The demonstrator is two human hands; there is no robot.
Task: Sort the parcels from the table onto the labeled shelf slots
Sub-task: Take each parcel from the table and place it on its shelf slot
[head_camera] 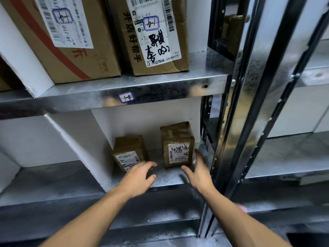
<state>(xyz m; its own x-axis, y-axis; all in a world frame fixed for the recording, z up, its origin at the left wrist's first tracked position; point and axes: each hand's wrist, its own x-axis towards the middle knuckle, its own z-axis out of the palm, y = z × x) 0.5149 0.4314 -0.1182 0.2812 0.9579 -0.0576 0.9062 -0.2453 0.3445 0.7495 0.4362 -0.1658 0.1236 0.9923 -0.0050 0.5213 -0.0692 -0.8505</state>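
Head view: left hand (138, 177), right hand (199, 172) empty, fingers loosely spread, near taller parcel (178, 145)

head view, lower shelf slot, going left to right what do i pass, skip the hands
slanted white divider panel → small brown cardboard parcel with a printed white label → taller brown cardboard parcel with a handwritten white label → shiny metal shelf upright

Bare left forearm (92, 213), bare right forearm (236, 218)
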